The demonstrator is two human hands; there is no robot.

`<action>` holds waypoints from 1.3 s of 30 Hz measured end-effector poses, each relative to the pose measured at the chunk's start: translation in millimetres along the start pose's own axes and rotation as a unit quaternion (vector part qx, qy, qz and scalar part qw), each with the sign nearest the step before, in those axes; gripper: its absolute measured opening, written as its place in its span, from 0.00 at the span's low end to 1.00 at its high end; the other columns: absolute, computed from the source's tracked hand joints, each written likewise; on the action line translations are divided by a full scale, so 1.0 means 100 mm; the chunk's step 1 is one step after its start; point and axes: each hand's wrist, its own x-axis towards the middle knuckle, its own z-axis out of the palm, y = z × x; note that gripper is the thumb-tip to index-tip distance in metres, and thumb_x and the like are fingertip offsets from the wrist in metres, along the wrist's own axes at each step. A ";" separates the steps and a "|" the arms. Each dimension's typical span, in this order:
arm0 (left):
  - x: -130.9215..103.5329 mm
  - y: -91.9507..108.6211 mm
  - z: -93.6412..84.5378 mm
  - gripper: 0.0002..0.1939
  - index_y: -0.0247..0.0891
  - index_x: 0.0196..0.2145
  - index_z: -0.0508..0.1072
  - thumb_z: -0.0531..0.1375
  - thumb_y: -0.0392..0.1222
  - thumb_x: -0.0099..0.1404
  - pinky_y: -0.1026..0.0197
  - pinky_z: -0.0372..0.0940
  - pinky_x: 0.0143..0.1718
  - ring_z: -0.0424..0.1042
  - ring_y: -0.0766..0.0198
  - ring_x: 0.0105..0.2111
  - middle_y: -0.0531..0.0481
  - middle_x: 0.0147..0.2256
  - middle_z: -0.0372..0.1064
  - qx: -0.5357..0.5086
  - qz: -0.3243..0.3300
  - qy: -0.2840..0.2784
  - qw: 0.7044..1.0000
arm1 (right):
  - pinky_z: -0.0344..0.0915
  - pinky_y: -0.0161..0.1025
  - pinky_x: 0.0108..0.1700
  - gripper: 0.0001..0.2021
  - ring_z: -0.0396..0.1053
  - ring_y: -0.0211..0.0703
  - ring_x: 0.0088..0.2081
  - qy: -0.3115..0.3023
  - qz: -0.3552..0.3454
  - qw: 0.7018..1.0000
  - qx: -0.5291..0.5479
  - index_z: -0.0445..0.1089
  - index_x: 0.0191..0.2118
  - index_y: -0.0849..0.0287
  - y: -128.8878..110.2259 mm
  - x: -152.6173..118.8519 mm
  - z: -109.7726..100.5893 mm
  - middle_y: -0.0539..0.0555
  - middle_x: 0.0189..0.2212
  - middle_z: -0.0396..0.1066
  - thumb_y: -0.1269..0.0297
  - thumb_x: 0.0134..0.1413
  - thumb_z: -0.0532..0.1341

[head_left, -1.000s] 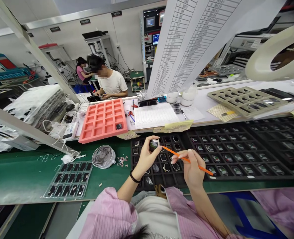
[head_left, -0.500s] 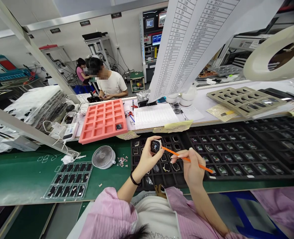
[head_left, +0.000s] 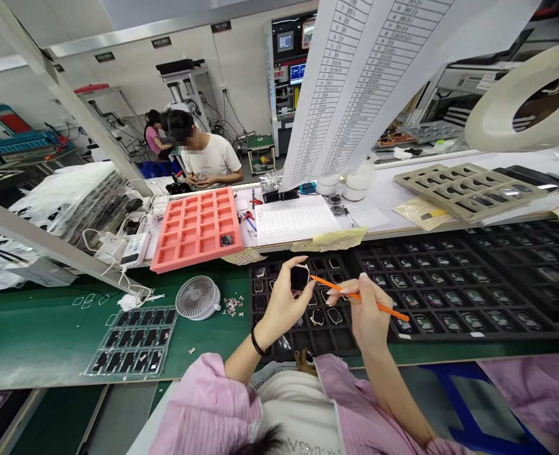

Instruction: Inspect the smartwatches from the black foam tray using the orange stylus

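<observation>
Between thumb and fingers, my left hand [head_left: 286,304] grips a small square watch-like part [head_left: 300,278] with a dark face and a light edge. My right hand [head_left: 370,309] holds a thin orange stick [head_left: 387,309] like a pen, its tip at the right edge of that part. Both hands are above a black foam tray [head_left: 345,341] whose compartments hold watch frames. More black trays [head_left: 440,335] with green-and-black parts lie to the right.
A white fan [head_left: 198,297], small scattered bits [head_left: 233,306] and a clear tray [head_left: 118,363] are on the green bench at left. A red tray [head_left: 191,255], paper sheet [head_left: 298,220] and beige tray [head_left: 468,193] rest on the shelf. A person [head_left: 213,158] sits beyond.
The watch-like part has been tilted, so its lit-looking face now shows plain black. Both hands have moved slightly right, the orange stick with them.
</observation>
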 end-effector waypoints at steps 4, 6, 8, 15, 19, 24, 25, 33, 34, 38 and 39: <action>-0.01 0.04 0.00 0.29 0.40 0.60 0.55 0.59 0.39 0.63 0.63 0.69 0.31 0.67 0.65 0.34 0.45 0.44 0.65 -0.005 -0.012 -0.017 1.000 | 0.71 0.39 0.23 0.18 0.71 0.39 0.18 0.007 -0.004 1.000 0.000 0.73 0.22 0.60 0.00 0.01 -0.01 0.51 0.20 0.74 0.57 0.60 0.59; -0.02 0.05 0.00 0.33 0.41 0.62 0.52 0.60 0.40 0.63 0.62 0.69 0.31 0.66 0.66 0.32 0.45 0.43 0.64 -0.010 -0.014 -0.035 0.999 | 0.71 0.40 0.25 0.18 0.72 0.40 0.18 0.018 -0.015 1.000 0.001 0.74 0.22 0.60 -0.01 0.02 -0.04 0.51 0.20 0.75 0.57 0.60 0.59; -0.03 0.05 0.00 0.35 0.42 0.64 0.49 0.60 0.41 0.63 0.61 0.69 0.31 0.64 0.67 0.30 0.47 0.40 0.64 -0.022 -0.012 -0.056 0.998 | 0.72 0.41 0.26 0.18 0.72 0.40 0.18 0.033 -0.024 0.999 -0.002 0.74 0.22 0.60 -0.03 0.02 -0.06 0.50 0.19 0.74 0.57 0.60 0.59; -0.07 0.06 -0.02 0.35 0.43 0.65 0.47 0.58 0.45 0.65 0.55 0.71 0.37 0.65 0.65 0.30 0.47 0.38 0.64 -0.046 -0.015 -0.078 0.996 | 0.71 0.41 0.25 0.19 0.71 0.40 0.17 0.069 -0.025 0.997 -0.019 0.73 0.21 0.61 -0.03 0.03 -0.14 0.50 0.18 0.73 0.56 0.59 0.59; -0.06 0.01 -0.02 0.33 0.42 0.66 0.47 0.54 0.47 0.68 0.53 0.69 0.45 0.69 0.62 0.36 0.45 0.42 0.65 -0.066 -0.019 -0.097 0.993 | 0.70 0.40 0.23 0.19 0.71 0.40 0.17 0.111 -0.035 0.993 -0.026 0.72 0.21 0.62 -0.02 0.05 -0.27 0.51 0.17 0.73 0.55 0.58 0.60; 0.08 -0.65 0.48 0.23 0.41 0.60 0.61 0.54 0.45 0.68 0.59 0.71 0.36 0.68 0.67 0.27 0.51 0.34 0.65 -0.075 -0.088 -0.172 0.978 | 0.69 0.39 0.21 0.20 0.71 0.40 0.16 0.196 -0.048 0.979 -0.042 0.71 0.20 0.62 -0.07 -0.01 -0.60 0.52 0.18 0.74 0.53 0.56 0.61; 0.11 -0.85 0.68 0.22 0.39 0.57 0.64 0.55 0.42 0.66 0.60 0.71 0.33 0.67 0.68 0.25 0.53 0.30 0.64 -0.069 -0.129 -0.186 0.972 | 0.69 0.39 0.21 0.20 0.71 0.40 0.17 0.211 -0.047 0.975 -0.047 0.71 0.20 0.62 -0.09 -0.05 -0.67 0.52 0.18 0.74 0.53 0.56 0.61; 0.05 -1.86 2.20 0.13 0.35 0.47 0.68 0.50 0.34 0.66 0.53 0.70 0.43 0.71 0.63 0.33 0.49 0.31 0.68 -0.007 -0.213 -0.204 0.955 | 0.68 0.37 0.22 0.19 0.70 0.39 0.17 0.337 -0.040 0.934 -0.110 0.70 0.21 0.62 -0.26 -0.49 -1.13 0.51 0.18 0.73 0.53 0.55 0.62; 0.01 -1.90 2.28 0.13 0.35 0.47 0.68 0.50 0.34 0.66 0.50 0.68 0.48 0.72 0.60 0.38 0.46 0.34 0.70 0.000 -0.211 -0.204 0.956 | 0.68 0.37 0.22 0.19 0.71 0.39 0.17 0.349 -0.039 0.929 -0.117 0.71 0.21 0.62 -0.28 -0.54 -1.17 0.51 0.18 0.73 0.53 0.55 0.62; -0.15 -1.98 2.39 0.15 0.35 0.48 0.70 0.51 0.33 0.65 0.39 0.49 0.62 0.59 0.50 0.59 0.36 0.53 0.65 0.013 -0.198 -0.209 0.958 | 0.69 0.38 0.23 0.18 0.72 0.41 0.19 0.373 -0.024 0.915 -0.151 0.71 0.22 0.61 -0.27 -0.67 -1.37 0.51 0.19 0.73 0.52 0.55 0.62; -0.19 -1.99 2.37 0.16 0.35 0.49 0.69 0.52 0.34 0.65 0.38 0.44 0.64 0.54 0.48 0.62 0.36 0.57 0.61 0.010 -0.196 -0.211 0.958 | 0.70 0.38 0.24 0.18 0.72 0.42 0.19 0.372 -0.009 0.914 -0.164 0.71 0.23 0.61 -0.23 -0.68 -1.43 0.51 0.20 0.74 0.51 0.55 0.62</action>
